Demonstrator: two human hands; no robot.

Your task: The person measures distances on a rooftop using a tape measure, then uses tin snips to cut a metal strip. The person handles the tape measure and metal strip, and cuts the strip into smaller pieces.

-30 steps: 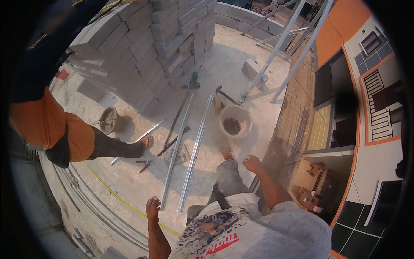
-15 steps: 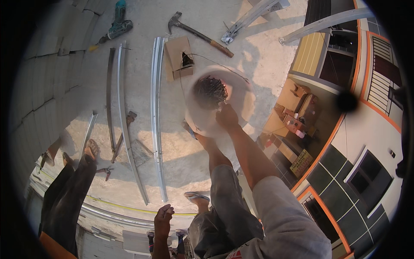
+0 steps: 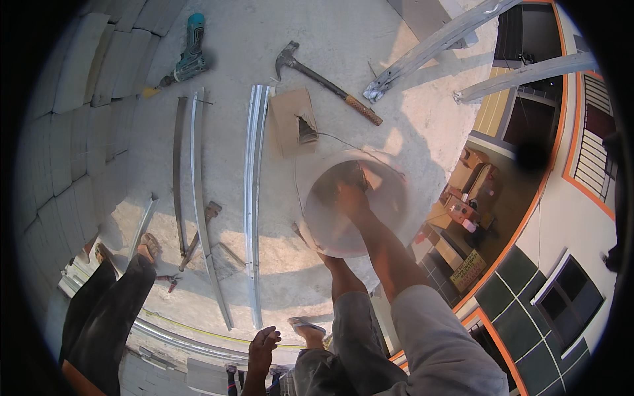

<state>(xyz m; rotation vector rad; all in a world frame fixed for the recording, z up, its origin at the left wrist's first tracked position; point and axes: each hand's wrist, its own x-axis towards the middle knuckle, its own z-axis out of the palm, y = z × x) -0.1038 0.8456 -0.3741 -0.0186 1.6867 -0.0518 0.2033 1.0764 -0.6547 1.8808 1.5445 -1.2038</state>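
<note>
We see our right hand reaching down inside a round white plastic bucket on the concrete floor, its grip unclear, while our left hand hangs open, well behind.

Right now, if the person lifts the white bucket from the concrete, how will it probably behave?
The white plastic bucket probably flexes somewhat, since its wall looks thin and lets light through. It may be heavier than it looks: dark contents lie inside, where the right hand reaches. Its wide round base should keep it from tipping, though on its side it could roll.
</note>
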